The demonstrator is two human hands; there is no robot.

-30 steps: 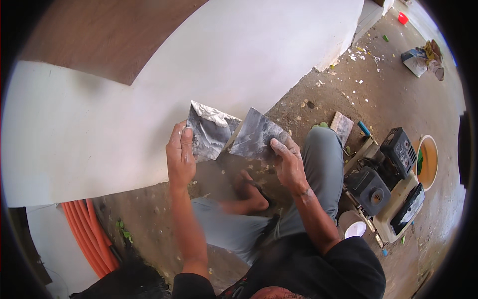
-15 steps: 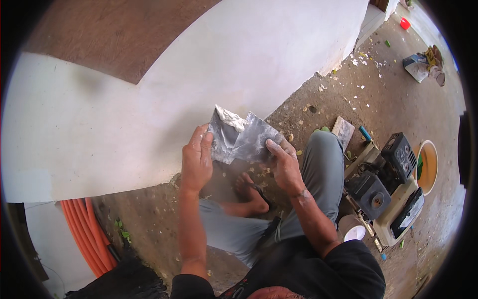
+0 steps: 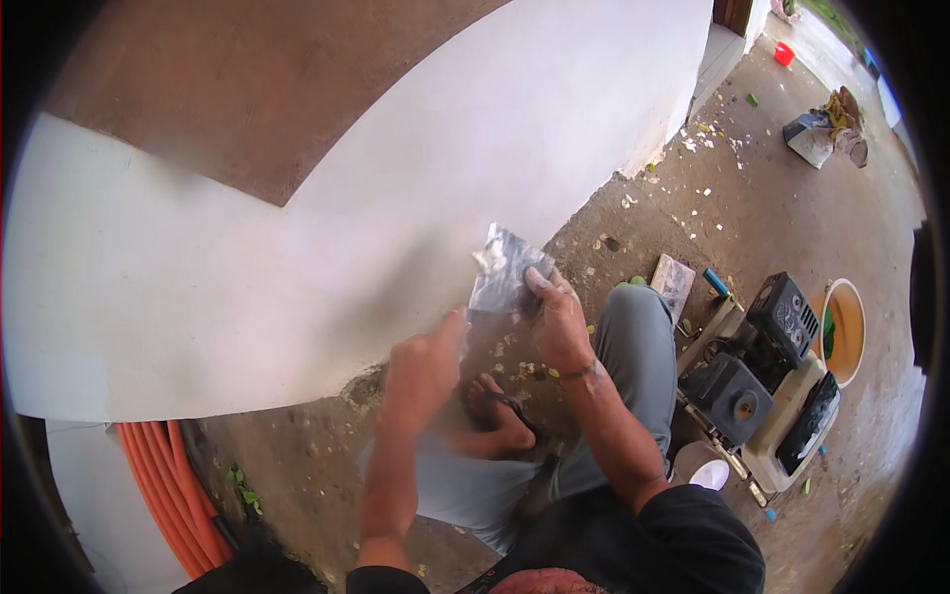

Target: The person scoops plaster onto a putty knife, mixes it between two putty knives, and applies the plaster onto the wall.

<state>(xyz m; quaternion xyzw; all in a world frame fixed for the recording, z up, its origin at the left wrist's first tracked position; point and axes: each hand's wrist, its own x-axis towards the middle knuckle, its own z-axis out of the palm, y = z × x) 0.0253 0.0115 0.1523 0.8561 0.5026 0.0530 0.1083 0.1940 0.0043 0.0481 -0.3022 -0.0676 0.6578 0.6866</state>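
Observation:
My right hand [image 3: 559, 319] grips a thin grey sheet-metal putty scraper [image 3: 507, 275] by its right edge, the thumb lying on its face. White putty [image 3: 485, 259] sticks to its left edge. My left hand [image 3: 424, 364] is smeared by motion, lower and to the left, fingers closed. A narrow grey sliver of a second scraper [image 3: 466, 339] shows at its fingertips, turned nearly edge-on. Both hands are in front of the white wall [image 3: 327, 257], above my foot.
A brown panel [image 3: 228, 89] covers the upper wall. Orange pipes [image 3: 163, 485] lie at lower left. An engine-like machine [image 3: 762, 376], a cream bucket [image 3: 846, 332] and a white container [image 3: 703, 465] stand at right. A bag [image 3: 811, 137] rests farther off.
The two scrapers, overlapping before, are apart. My left hand has swung right and down, turning its scraper edge-on. Less putty shows on the scraper in my right hand.

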